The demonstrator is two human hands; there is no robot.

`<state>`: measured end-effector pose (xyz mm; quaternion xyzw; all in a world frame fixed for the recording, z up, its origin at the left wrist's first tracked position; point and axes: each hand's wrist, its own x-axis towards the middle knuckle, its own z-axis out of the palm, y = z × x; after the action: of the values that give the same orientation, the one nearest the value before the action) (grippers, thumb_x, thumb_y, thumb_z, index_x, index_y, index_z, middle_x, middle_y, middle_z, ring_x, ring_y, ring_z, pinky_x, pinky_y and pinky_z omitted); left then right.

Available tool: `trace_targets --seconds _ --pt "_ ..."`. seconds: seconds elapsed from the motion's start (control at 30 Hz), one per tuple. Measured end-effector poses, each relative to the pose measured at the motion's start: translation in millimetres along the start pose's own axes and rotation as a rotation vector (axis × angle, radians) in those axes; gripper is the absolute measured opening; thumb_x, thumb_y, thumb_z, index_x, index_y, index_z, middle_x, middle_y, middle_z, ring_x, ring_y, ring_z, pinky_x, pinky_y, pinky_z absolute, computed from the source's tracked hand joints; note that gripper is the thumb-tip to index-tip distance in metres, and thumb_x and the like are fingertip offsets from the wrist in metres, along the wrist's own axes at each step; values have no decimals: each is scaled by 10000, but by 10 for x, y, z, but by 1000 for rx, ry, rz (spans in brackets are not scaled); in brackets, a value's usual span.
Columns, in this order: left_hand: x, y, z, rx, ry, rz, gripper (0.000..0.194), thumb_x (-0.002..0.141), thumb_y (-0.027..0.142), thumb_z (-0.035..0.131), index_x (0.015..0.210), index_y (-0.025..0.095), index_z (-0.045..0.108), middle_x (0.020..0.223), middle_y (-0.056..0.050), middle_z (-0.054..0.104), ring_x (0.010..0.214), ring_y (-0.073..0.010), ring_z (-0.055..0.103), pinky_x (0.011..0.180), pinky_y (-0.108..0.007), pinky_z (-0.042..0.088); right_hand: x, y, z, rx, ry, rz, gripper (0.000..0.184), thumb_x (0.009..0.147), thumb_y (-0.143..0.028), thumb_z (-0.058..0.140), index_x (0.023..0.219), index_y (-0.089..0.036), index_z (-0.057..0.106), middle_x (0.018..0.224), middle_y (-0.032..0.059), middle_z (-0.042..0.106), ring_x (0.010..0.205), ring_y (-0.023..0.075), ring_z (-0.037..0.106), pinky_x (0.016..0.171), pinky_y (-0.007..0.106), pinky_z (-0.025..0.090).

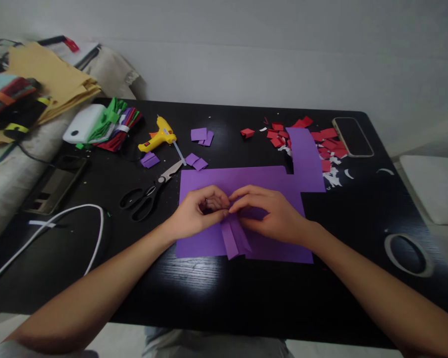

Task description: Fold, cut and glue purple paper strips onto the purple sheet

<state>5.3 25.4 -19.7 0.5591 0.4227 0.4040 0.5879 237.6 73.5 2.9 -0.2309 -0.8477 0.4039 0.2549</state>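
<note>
My left hand and my right hand meet over a large purple paper sheet on the black table. Both hands pinch a small folded purple paper piece, whose pleated end fans out toward me below the fingers. The fingers of both hands are closed on its top edge.
Black-handled scissors and a yellow glue gun lie to the left. Small purple squares sit behind them. Red paper scraps and a phone lie at the back right. A white cable loops at the left.
</note>
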Motion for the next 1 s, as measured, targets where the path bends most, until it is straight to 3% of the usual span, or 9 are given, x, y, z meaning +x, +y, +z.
trace_targets --seconds 0.3,0.67,1.0 --pt "1 4 5 -48 16 30 159 852 182 773 959 144 661 762 5 659 668 -89 603 666 -215 498 7 -10 10 -3 41 53 228 871 -89 693 1030 -242 751 1067 21 807 964 188 771 889 319 613" --pt "15 11 21 -47 57 12 136 846 200 784 924 144 687 700 18 651 614 -79 581 621 -199 492 -9 -3 70 165 131 97 205 860 -86 724 1004 -226 768 1045 27 804 941 177 783 876 308 652" --pt "13 15 5 137 66 42 183 909 321 729 890 140 708 670 17 612 571 -78 504 537 -190 403 -12 -19 65 198 181 107 190 859 -101 732 982 -234 789 1071 43 790 950 180 780 862 307 671"
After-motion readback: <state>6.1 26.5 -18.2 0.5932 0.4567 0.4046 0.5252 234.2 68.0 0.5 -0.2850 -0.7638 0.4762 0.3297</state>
